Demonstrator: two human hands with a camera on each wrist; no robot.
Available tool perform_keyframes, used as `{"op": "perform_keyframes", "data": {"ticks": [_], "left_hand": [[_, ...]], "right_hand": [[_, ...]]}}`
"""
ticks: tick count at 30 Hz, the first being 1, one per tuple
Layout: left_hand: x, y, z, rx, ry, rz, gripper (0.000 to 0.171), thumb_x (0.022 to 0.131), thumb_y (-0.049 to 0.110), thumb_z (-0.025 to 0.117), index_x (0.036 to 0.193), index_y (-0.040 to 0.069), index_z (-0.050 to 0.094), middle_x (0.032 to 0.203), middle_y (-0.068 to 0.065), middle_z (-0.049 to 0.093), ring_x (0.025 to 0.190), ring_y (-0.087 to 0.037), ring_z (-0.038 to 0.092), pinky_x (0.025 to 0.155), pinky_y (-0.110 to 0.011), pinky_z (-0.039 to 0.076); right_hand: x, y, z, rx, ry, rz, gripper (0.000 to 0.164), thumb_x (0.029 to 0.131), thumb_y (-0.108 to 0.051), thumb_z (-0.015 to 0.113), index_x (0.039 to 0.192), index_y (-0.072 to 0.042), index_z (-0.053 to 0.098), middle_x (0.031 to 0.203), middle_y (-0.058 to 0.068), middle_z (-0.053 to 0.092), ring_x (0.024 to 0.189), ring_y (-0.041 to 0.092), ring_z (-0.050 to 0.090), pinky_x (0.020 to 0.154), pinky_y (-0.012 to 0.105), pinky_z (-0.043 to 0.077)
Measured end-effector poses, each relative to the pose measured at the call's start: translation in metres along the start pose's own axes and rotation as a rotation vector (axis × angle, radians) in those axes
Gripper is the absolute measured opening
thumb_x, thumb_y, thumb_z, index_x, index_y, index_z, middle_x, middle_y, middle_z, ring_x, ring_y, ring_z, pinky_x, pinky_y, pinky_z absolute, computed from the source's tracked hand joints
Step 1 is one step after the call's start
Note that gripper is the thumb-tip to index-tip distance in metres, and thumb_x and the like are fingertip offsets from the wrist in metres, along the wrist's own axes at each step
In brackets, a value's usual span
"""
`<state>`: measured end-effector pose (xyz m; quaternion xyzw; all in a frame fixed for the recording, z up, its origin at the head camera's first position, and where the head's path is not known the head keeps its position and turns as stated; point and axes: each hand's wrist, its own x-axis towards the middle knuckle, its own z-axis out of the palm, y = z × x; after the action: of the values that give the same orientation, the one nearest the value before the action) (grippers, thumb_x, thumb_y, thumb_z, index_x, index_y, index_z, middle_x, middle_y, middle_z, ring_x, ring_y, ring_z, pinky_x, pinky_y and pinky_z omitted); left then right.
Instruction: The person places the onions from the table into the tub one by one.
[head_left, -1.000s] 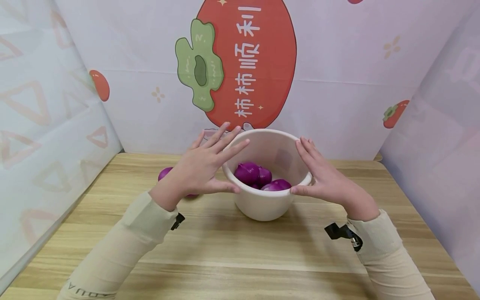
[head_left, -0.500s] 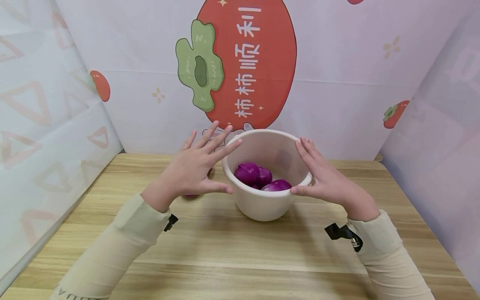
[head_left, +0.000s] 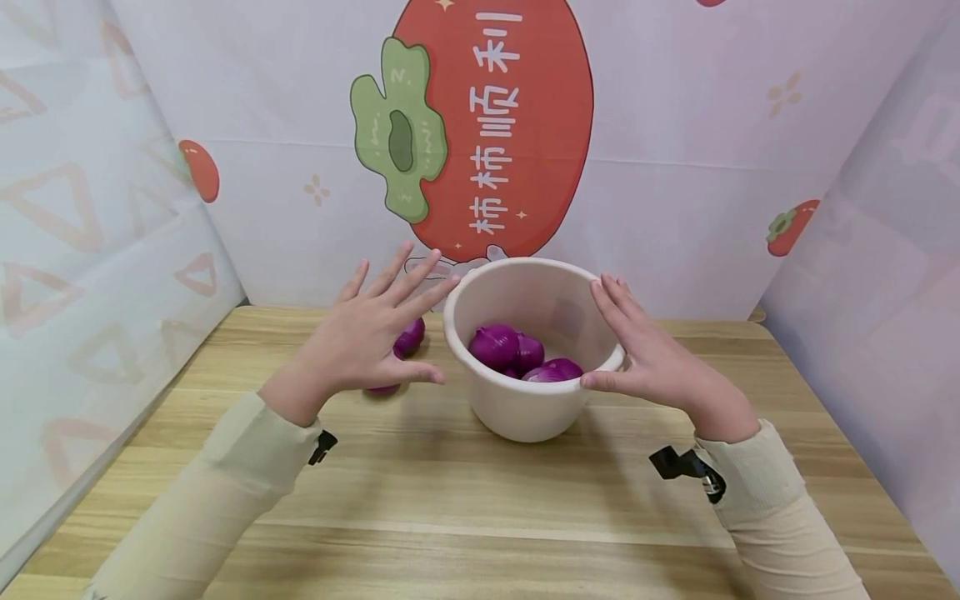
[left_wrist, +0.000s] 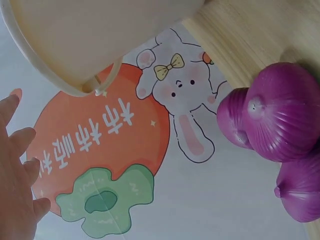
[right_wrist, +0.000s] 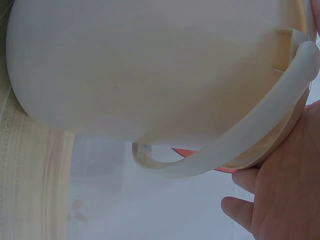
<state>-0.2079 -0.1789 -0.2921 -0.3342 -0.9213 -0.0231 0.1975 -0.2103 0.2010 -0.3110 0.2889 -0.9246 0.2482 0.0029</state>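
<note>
A cream-white bucket (head_left: 528,417) stands upright on the table, with several purple onions (head_left: 493,347) inside. My right hand (head_left: 660,362) rests on the bucket's right rim, thumb at the near side and straight fingers along the far side. The right wrist view shows a curved handle (right_wrist: 250,130) on the bucket's outer side. To the left of the bucket, my left hand (head_left: 356,346) hovers with fingers spread, apart from the rim and holding nothing. Behind and beneath it, more onions (head_left: 409,337) are partly hidden; the left wrist view shows these onions (left_wrist: 282,112) clustered together.
The wooden table (head_left: 480,517) meets a white printed backdrop (head_left: 675,208) just behind the bucket. Side sheets (head_left: 82,275) stand along the left and right table edges.
My left hand has moved left, away from the bucket's rim, with fingers still spread. More of the onion behind it shows now. The right hand and bucket have stayed put.
</note>
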Motion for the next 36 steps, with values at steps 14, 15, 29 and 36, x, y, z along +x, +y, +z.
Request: {"op": "perform_keyframes", "data": {"ticks": [14, 15, 29, 36], "left_hand": [[-0.019, -0.022, 0.003, 0.020, -0.023, -0.035, 0.106, 0.072, 0.077, 0.066, 0.158, 0.038, 0.018, 0.169, 0.006, 0.006, 0.157, -0.023, -0.005, 0.118, -0.071, 0.011], [-0.020, -0.023, 0.003, 0.021, -0.025, -0.037, 0.106, 0.072, 0.077, 0.066, 0.158, 0.038, 0.018, 0.169, 0.006, 0.006, 0.157, -0.023, -0.005, 0.118, -0.071, 0.010], [-0.040, -0.046, 0.008, 0.016, -0.046, -0.055, 0.105, 0.073, 0.076, 0.067, 0.158, 0.038, 0.017, 0.169, 0.006, 0.007, 0.157, -0.022, -0.004, 0.118, -0.071, 0.010], [-0.052, -0.058, 0.015, 0.012, -0.069, -0.074, 0.103, 0.075, 0.073, 0.067, 0.158, 0.036, 0.020, 0.169, 0.005, 0.009, 0.157, -0.023, -0.002, 0.119, -0.070, 0.009]], "right_hand": [[-0.001, 0.000, 0.000, 0.011, -0.005, -0.006, 0.116, 0.082, -0.049, 0.077, 0.160, -0.017, -0.002, 0.168, 0.005, -0.012, 0.155, 0.033, -0.013, 0.115, 0.073, 0.015], [-0.001, 0.000, 0.000, 0.012, -0.005, -0.006, 0.116, 0.082, -0.049, 0.077, 0.160, -0.016, -0.002, 0.168, 0.005, -0.012, 0.155, 0.033, -0.013, 0.115, 0.073, 0.015], [-0.001, 0.000, -0.001, 0.020, -0.004, 0.000, 0.115, 0.082, -0.049, 0.077, 0.161, -0.017, -0.002, 0.168, 0.004, -0.012, 0.155, 0.034, -0.013, 0.115, 0.074, 0.014], [-0.001, 0.000, 0.000, 0.012, -0.003, 0.002, 0.116, 0.082, -0.049, 0.077, 0.161, -0.017, -0.001, 0.168, 0.005, -0.012, 0.155, 0.035, -0.013, 0.115, 0.073, 0.015]]}}
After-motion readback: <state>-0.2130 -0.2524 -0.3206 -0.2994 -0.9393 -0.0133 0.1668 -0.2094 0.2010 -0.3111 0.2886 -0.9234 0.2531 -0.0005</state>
